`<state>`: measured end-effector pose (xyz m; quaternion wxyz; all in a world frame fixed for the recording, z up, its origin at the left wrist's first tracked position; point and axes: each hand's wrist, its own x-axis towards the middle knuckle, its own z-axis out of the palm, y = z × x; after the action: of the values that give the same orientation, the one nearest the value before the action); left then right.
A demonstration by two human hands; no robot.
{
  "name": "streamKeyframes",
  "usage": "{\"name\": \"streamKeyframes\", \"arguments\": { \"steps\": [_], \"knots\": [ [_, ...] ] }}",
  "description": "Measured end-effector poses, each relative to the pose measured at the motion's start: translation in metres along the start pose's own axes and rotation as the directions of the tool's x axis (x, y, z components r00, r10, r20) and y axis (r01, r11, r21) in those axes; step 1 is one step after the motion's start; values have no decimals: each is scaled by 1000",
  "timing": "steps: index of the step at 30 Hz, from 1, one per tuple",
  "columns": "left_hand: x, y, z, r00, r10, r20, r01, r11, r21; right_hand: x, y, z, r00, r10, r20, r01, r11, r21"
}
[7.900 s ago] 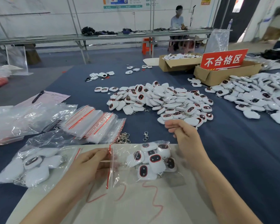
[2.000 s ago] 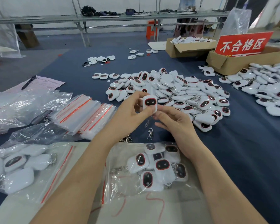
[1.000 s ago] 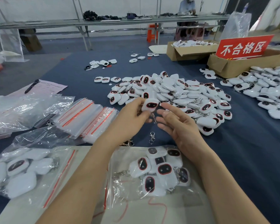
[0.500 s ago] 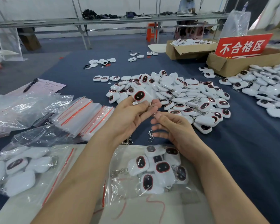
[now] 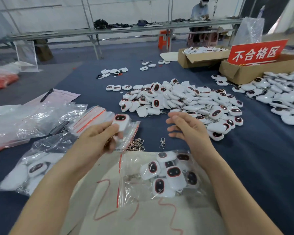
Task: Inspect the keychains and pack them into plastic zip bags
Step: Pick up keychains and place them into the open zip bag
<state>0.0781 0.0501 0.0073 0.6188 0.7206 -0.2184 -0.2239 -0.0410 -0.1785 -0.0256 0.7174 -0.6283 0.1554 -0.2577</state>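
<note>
The left hand is pinching a keychain face-up, likely for bagging in the part-filled zip bag, while the right hand is hovering empty, fingers loosely apart.

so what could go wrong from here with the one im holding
The left hand grips the keychain by its lower end, so it might slip. Neither hand holds the part-filled zip bag, so loading may push it away. A loose clasp on the cloth could get overlooked.
</note>
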Motion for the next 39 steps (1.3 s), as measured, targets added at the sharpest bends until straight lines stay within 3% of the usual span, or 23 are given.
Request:
{"name": "streamKeyframes", "arguments": {
  "steps": [3, 6, 10, 16, 26, 31, 35, 39],
  "knots": [
    [-30, -11, -29, 995, -101, 26, 96, 983, 157, -14, -8, 19, 972, -192, 133, 222, 938, -267],
    [-54, -15, -42, 962, -193, 191, 117, 930, 348, -28, -5, 47, 856, -334, 395, 504, 707, -496],
    [-64, -14, -42, 903, -285, 321, 157, 915, 372, -30, 7, 76, 746, -154, 648, 647, 394, -652],
    [-58, -13, -29, 819, -336, 465, 143, 904, 402, -28, 16, 81, 691, -69, 720, 715, 210, -666],
    [-47, -1, -16, 731, -332, 597, 7, 877, 480, -28, 8, 86, 734, -68, 676, 658, 314, -684],
    [-50, -11, 1, 793, -299, 531, -44, 841, 540, -30, 8, 83, 754, -30, 657, 619, 370, -693],
    [-52, -23, 0, 849, -252, 464, -55, 832, 552, -23, -7, 64, 848, -131, 513, 492, 555, -671],
    [-53, -22, -7, 813, -272, 516, -27, 866, 499, -11, -25, 32, 965, -150, 217, 248, 795, -553]
  ]
}}
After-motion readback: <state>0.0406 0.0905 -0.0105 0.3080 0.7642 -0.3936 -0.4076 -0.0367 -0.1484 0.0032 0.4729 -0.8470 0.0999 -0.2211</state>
